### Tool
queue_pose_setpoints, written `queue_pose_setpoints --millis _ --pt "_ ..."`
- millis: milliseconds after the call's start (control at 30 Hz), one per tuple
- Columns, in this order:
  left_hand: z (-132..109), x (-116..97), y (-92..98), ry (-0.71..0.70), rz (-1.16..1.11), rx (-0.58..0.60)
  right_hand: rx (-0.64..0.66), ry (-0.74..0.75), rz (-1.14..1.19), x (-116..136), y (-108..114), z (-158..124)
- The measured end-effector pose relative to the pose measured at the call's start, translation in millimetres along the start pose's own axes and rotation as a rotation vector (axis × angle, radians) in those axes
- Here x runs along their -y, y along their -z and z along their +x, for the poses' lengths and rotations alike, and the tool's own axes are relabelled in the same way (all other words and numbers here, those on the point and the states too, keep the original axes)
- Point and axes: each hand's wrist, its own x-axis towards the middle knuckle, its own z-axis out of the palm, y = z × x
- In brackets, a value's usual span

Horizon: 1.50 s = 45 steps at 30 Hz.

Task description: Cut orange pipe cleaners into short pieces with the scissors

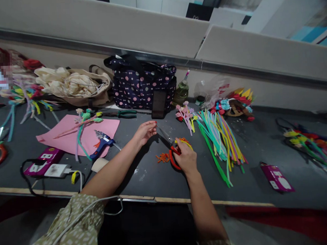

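Right hand (186, 156): fingers closed round the handles of the red-handled scissors (166, 136), blades pointing far and left
Left hand (147, 132): fingertips drawn narrow beside the scissor tips, at the middle of the desk (144, 173); whether they pinch a small piece or leave a gap I cannot tell, and a red spot at the tips is too small to name
Scissor blades: just beside the left fingertips; how far apart they stand is hard to tell
Orange snippets (163, 158): a loose little heap on the desk, just left of the scissor handles
Step in hand: probably fine trimming, judging by the scissors set toward the left fingertips and the snippets lying close by
Next move: a further snip would call for the left fingertips clear of the edges, a steady left wrist and a short bite with the blade tips
Pipe cleaners (220, 138): a many-coloured bundle lying right of the right hand, apart from it
Glue gun (102, 144): lies left of the left hand, on the near part of the pink sheet (64, 129), nozzle pointing far and left
Green-handled pliers (126, 114): on the far side, left of the black phone (158, 104)
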Motion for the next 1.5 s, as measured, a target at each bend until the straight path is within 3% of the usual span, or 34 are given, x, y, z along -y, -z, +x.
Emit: queue_pose_setpoints --millis 600,1500 --pt "-5.6 -1.6 -5.7 0.069 -0.025 0.006 0.018 -0.01 -0.014 3.0 -0.6 -0.7" --pt "-4.2 -1.4 -4.1 0.067 -0.026 0.003 0.037 -0.02 0.024 1.7 -1.8 -1.9"
